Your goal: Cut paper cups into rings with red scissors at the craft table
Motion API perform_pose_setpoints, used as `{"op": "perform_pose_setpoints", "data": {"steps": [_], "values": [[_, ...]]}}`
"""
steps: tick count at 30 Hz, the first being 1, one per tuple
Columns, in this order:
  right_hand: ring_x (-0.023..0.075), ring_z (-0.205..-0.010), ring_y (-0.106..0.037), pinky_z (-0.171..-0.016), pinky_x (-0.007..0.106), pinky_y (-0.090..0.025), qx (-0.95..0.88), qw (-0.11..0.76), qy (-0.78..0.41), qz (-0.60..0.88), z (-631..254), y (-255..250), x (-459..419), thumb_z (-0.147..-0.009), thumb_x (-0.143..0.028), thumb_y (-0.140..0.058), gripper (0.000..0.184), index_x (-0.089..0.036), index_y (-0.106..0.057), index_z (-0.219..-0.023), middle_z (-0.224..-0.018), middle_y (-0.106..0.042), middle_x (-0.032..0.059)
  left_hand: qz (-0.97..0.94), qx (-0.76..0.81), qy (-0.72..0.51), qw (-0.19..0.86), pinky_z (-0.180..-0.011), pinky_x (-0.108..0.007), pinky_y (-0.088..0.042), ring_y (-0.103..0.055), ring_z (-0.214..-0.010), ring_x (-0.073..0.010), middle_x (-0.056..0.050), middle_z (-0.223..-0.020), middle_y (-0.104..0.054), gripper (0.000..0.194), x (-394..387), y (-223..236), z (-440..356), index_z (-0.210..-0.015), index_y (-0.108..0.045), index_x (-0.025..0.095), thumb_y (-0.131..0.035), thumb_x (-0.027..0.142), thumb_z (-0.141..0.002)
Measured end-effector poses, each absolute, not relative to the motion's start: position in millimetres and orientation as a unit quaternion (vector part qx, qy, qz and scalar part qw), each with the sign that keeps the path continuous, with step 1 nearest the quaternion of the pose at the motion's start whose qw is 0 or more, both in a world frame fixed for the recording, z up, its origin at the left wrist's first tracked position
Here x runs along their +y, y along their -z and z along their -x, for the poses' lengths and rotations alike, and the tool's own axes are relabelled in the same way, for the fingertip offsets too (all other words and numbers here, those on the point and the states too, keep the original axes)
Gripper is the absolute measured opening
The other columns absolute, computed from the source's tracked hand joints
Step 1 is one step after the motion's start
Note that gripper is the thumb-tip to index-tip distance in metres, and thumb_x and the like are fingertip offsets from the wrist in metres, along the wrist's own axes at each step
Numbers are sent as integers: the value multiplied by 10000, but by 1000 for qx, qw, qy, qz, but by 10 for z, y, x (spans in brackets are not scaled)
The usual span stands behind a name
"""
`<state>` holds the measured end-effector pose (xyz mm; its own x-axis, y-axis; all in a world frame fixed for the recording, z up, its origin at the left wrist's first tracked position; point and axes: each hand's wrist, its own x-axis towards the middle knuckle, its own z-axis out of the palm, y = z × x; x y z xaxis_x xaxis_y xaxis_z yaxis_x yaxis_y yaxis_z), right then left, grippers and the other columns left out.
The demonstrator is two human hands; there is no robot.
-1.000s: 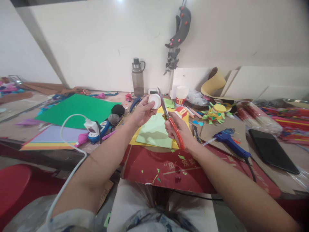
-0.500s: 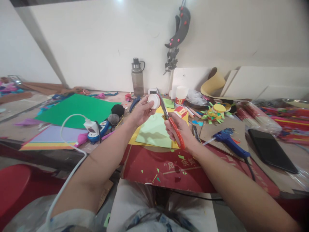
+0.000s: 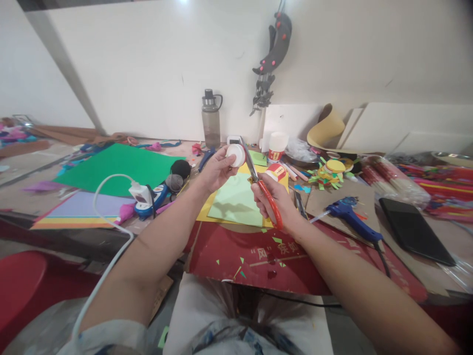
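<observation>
My left hand (image 3: 219, 170) is closed on a small white round piece (image 3: 235, 155), which looks like the cut-off bottom of a paper cup. In my right hand (image 3: 278, 199) is a pair of scissors (image 3: 266, 197) with orange-red handles, blades pointing up and away. The blades lie right beside the round piece's right edge; whether they touch it cannot be made out. Under both hands are a pale green paper sheet (image 3: 236, 202) and a yellow sheet (image 3: 204, 213). A red and white cut cup piece (image 3: 276, 171) lies just behind my right hand.
A paper cup (image 3: 277, 145) and a water bottle (image 3: 211, 121) stand at the back. To the right are a blue glue gun (image 3: 351, 217), a black phone (image 3: 417, 231) and a yellow-green paper craft (image 3: 330, 172). Leftward lie green paper (image 3: 121, 167) and a charger with a white cable (image 3: 139, 193).
</observation>
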<state>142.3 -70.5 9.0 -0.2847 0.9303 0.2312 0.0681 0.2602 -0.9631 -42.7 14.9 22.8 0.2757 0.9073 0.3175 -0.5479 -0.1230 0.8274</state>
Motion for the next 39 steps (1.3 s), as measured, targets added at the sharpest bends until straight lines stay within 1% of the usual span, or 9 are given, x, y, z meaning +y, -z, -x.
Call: {"op": "perform_pose_setpoints", "data": {"steps": [10,13,16,19,23,27,31,35,39], "values": [[68,-348,-396,-287,197,-338,-622,446,-507,396,-1421,-95,-708,-777,-628,-705,471,-247,-556,-1011,-598,-466,-100,-471,191,-580,636,-471,-138,-408,-546,-580,-40,32,-764,-641,502,161,-252,442,-1013,-656,171,-931,253,-601],[68,-360,-423,-289,189,-352,-609,464,-501,404,-1427,-109,-708,-783,-616,-708,471,-243,-560,-1030,-611,-485,-91,-466,202,-580,638,-468,-130,-404,-538,-564,-33,30,-759,-645,492,190,-242,459,-1006,-669,171,-931,260,-600],[67,-364,-429,-295,195,-375,-583,500,-485,419,-1454,-138,-677,-788,-650,-691,481,-236,-544,-984,-617,-489,-84,-466,253,-567,630,-437,-126,-377,-518,-518,-28,17,-734,-647,423,245,-199,493,-984,-693,156,-908,311,-654],[72,-373,-448,-293,203,-388,-562,529,-466,434,-1506,-168,-615,-778,-698,-679,507,-238,-501,-896,-616,-493,-76,-500,332,-503,622,-404,-138,-355,-499,-461,-30,-8,-702,-644,365,307,-128,528,-946,-719,122,-878,348,-706],[76,-390,-470,-298,196,-385,-548,561,-447,430,-1579,-172,-529,-778,-723,-677,525,-244,-480,-868,-615,-516,-69,-576,367,-394,615,-412,-162,-377,-538,-453,-59,-44,-663,-650,366,361,-19,537,-956,-746,87,-869,343,-725],[74,-400,-472,-316,199,-402,-551,573,-443,415,-1618,-161,-496,-774,-737,-682,545,-241,-465,-840,-614,-518,-66,-625,395,-355,572,-449,-195,-432,-597,-479,-99,-64,-689,-692,426,367,47,522,-1089,-733,121,-860,329,-738],[65,-401,-459,-328,198,-401,-552,580,-434,413,-1616,-195,-518,-781,-728,-684,535,-238,-473,-819,-625,-522,-64,-673,423,-315,519,-467,-217,-459,-615,-513,-118,-82,-695,-701,391,317,32,506,-1045,-739,108,-825,377,-775],[74,-375,-452,-314,212,-366,-538,621,-403,403,-1612,-250,-555,-809,-702,-671,512,-240,-452,-780,-598,-531,-68,-704,447,-233,500,-528,-221,-493,-644,-557,-118,-77,-715,-719,325,201,-66,462,-1066,-724,97,-732,351,-863],[86,-380,-477,-317,227,-359,-538,651,-377,379,-1628,-282,-571,-863,-644,-634,446,-248,-450,-773,-620,-559,-54,-737,482,-159,447,-503,-246,-472,-621,-489,-135,-53,-599,-668,342,90,-190,408,-1062,-722,92,-586,385,-951]]}}
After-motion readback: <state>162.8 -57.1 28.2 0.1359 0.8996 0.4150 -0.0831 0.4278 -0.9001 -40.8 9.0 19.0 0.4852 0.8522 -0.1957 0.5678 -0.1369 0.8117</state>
